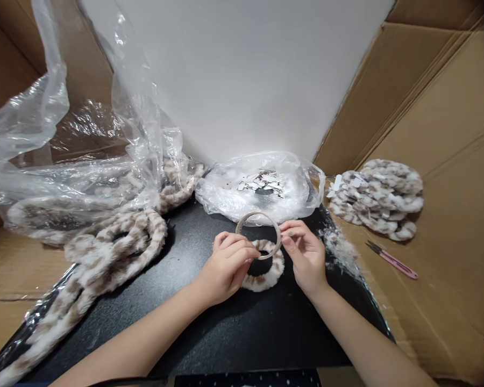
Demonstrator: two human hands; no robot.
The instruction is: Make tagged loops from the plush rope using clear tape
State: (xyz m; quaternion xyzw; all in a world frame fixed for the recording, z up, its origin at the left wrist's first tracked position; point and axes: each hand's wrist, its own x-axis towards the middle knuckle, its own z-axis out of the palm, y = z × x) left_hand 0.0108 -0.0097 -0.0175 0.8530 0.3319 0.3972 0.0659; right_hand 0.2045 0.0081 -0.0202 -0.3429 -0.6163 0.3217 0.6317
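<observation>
A thin, pale, translucent ring that looks like a roll of tape [239, 223] is held upright over the black table. My left hand [232, 263] is closed on its lower left edge. At its right edge, the thumb and fingers of my right hand [305, 252] are pinched together against the roll. Whether a loose tape end lies between them is too small to tell. Below the roll, a fluffy white and brown fur ring [262, 283] rests on the table, partly covered by my left hand and the roll.
Left lies a heap of fur rings [116, 242], partly under clear plastic [84, 177]. A plastic bag [218, 188] with small white tags [262, 183] sits behind my hands. Right are stacked fur rings [391, 193], pink-handled snips [395, 262] and fluff scraps [341, 247] on cardboard [447, 301].
</observation>
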